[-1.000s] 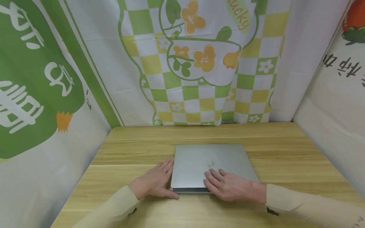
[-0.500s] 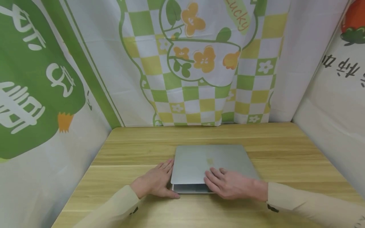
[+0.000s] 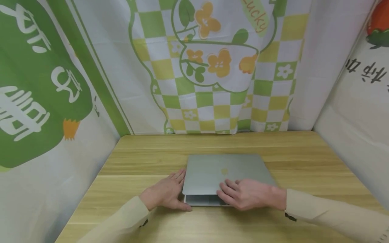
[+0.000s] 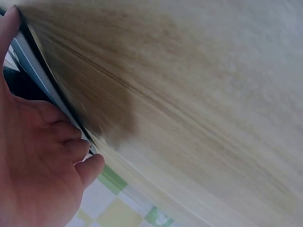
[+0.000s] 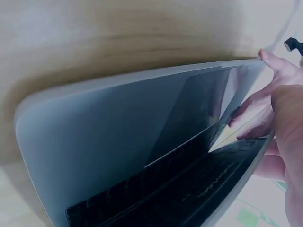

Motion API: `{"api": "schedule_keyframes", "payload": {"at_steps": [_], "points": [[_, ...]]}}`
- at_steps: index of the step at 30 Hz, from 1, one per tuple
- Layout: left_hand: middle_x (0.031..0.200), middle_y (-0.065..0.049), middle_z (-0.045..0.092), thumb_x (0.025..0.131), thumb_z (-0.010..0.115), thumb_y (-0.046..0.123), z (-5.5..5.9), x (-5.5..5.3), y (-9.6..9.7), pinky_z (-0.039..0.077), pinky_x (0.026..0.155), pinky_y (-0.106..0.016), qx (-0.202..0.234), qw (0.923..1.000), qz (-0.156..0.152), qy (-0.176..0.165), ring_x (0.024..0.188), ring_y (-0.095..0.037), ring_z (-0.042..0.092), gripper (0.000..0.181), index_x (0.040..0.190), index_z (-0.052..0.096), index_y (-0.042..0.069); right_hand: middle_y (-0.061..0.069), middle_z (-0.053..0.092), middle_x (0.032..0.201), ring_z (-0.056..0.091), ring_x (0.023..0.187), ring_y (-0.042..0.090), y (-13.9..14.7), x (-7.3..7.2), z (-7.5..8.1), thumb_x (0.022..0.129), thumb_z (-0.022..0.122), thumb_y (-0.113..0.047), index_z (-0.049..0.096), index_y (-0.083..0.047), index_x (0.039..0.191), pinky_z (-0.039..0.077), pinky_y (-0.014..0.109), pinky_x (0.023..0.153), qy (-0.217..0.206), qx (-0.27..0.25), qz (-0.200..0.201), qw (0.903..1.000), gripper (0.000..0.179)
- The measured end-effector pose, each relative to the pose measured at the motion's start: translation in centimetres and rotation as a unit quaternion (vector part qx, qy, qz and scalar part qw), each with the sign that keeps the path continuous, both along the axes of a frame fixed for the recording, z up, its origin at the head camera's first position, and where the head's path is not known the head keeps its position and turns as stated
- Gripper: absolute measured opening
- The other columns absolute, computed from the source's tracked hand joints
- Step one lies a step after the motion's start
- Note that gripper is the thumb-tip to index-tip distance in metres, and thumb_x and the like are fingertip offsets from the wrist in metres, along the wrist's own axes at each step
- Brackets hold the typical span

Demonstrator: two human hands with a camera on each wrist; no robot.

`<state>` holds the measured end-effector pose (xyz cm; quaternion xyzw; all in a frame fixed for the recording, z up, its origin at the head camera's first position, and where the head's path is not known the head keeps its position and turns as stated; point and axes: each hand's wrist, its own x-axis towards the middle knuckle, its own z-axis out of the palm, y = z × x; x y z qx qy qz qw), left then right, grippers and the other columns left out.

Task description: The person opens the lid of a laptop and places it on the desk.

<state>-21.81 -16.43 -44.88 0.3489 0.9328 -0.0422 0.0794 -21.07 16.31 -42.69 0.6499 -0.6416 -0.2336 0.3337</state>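
Your right hand (image 3: pixel 252 194) pinches the laptop lid (image 3: pixel 209 173), now gaping wider beside your straight left fingers (image 3: pixel 178 176), so opening seems underway.

Silver rectangular laptop (image 3: pixel 209 179) on light-brown wood-grain tabletop (image 3: pixel 146 155), near edge of flat lid (image 3: pixel 249 165) raised above base (image 3: pixel 203 200). Bare left hand (image 3: pixel 167 193) along laptop's left side, thumb (image 3: pixel 183 206) at near-left corner. Bare right hand (image 3: pixel 246 195) at lid's near edge, right of middle. Green-yellow-white checked fabric (image 3: pixel 203 99) behind tabletop; green-and-white printed fabric (image 3: pixel 60 111) to left; white printed fabric (image 3: pixel 355 108) to right.
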Motion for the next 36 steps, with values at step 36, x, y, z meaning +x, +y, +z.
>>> {"api": "schedule_keyframes", "payload": {"at_steps": [36], "points": [[0.16,-0.022,0.026,0.075,0.061,0.077,-0.1,-0.3,-0.1,0.034,0.117,-0.055,0.043,0.9991,-0.004,-0.003,0.146,-0.043,0.028,0.111,0.154,0.03,0.005,0.003,0.072,0.102,0.071,0.089,0.011,0.2,-2.9,4.0,0.102,0.033,-0.015,0.064,-0.005,0.113,0.058,0.021,0.06,-0.159,-0.087,0.042,0.9826,0.034]]}}
